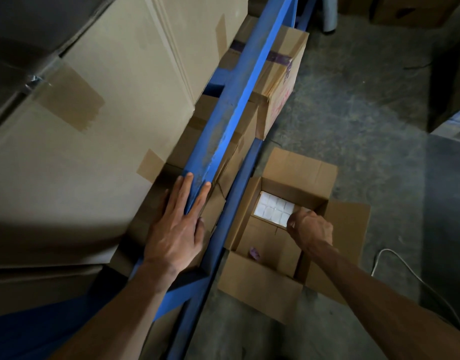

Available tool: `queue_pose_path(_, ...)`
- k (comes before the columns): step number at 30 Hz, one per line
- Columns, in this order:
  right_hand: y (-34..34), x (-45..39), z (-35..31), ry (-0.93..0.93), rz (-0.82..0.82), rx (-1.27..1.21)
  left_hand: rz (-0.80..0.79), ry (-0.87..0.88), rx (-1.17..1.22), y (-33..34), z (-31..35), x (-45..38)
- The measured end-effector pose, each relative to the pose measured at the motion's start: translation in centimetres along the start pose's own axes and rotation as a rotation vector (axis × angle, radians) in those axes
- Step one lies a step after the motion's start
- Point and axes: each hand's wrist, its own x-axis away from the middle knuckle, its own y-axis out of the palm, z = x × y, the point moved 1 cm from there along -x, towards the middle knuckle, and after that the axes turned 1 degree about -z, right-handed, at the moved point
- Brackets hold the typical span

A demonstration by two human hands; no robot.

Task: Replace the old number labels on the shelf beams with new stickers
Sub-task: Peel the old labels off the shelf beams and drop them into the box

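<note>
1. My left hand lies flat on the blue beam, fingers straight and slightly spread; I see no label on the bare stretch beyond them.
2. My right hand reaches into the open box on the floor, fingers curled, seemingly pinching the near right corner of the white sticker sheet.
3. I judge this the fetching step; next I must peel one sticker and bring it to the beam.

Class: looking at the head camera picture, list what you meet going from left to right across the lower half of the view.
Large cardboard carton → left hand resting on the blue shelf beam → open box on the floor → sticker sheet inside it → right hand → white cable.
</note>
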Motion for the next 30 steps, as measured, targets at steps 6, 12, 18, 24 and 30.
queue_pose_path(6,0.0,0.4,-0.7,-0.039,-0.035,-0.144,0.023,0.004,-0.003,0.2,-0.1,0.0)
queue_pose_path(12,-0.8,1.9,-1.0,-0.16,-0.176,-0.521,0.044,0.019,-0.008,0.4,-0.2,0.0)
queue_pose_path(18,-4.3,5.7,-1.3,-0.3,-0.074,-0.7,-0.04,-0.001,-0.068,-0.4,0.2,-0.3)
queue_pose_path(24,-11.2,10.6,-2.3,-0.436,-0.029,-0.735,-0.157,-0.158,-0.099,-4.7,3.1,2.8)
queue_pose_path(30,-21.1,16.5,-4.7,-0.595,0.087,-0.847,0.085,-0.183,-0.043,-14.4,7.8,7.0)
